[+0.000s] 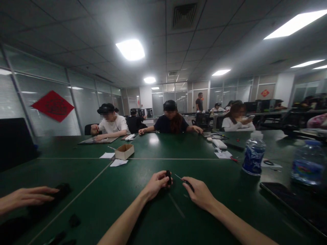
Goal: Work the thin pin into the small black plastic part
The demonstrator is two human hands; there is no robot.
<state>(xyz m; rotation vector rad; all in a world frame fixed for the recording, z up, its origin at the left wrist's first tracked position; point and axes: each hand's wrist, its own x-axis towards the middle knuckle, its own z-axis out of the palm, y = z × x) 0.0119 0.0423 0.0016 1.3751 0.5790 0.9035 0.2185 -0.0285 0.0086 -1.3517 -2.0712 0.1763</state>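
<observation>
Black small part (168,177) pinched in left grip (156,185) over green counter (153,146); right grip (199,194) clenched on thin tool (180,178), shaft aimed left, tip just right of part.

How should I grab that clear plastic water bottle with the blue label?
The clear plastic water bottle stands upright on the green table, so probably wrap your fingers around its round, blue-labelled middle, coming from the near side, where the tabletop is open.
</observation>
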